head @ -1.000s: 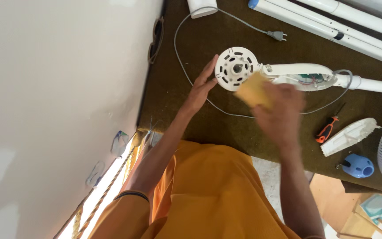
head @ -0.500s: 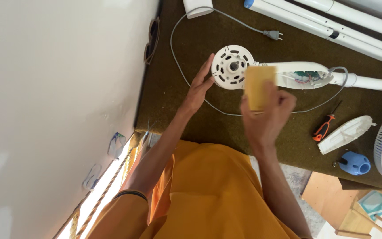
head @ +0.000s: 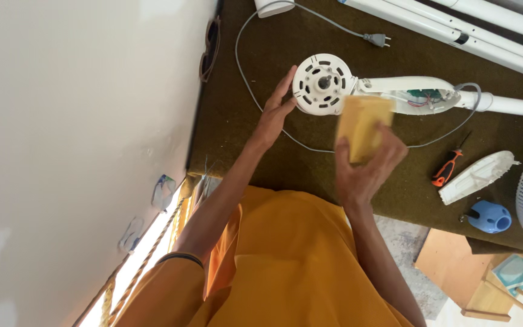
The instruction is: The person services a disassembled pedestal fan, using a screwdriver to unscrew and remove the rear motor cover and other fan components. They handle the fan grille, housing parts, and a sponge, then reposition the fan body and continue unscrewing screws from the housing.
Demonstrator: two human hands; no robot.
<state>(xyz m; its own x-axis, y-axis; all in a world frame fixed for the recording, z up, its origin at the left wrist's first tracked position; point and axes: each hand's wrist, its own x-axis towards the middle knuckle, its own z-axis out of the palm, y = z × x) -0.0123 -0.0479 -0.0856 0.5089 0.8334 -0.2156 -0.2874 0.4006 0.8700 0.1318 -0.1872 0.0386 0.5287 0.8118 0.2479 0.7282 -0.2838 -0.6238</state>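
While the brown mat (head: 261,115) carries everything, the fan body (head: 419,97) lies across it with its long axis running sideways in the head view, from the round motor housing (head: 323,85) at one end, past an opened neck where green and red wiring shows, to the white pole (head: 509,106) at the other. A grey cord (head: 243,72) loops around the housing and ends in a plug (head: 376,40) farther up the mat. The left hand (head: 276,112) rests with fingers spread and apart, their tips touching the rim of the housing on the side away from the neck. The right hand (head: 367,166) is clamped on a yellow block (head: 361,127) (somewhat blurred, possibly a sponge or a folded cloth), thumb and fingers wrapped around its lower half. That block stands upright just beside the housing, its top edge near the point where housing meets neck, so the housing lies up and slightly toward the left hand from it. Both hands are near the housing, the left in contact, the right just short of it. Off to the right, well apart, lie a white cover (head: 476,177), a blue cap (head: 490,217) and an orange-handled screwdriver (head: 446,168).
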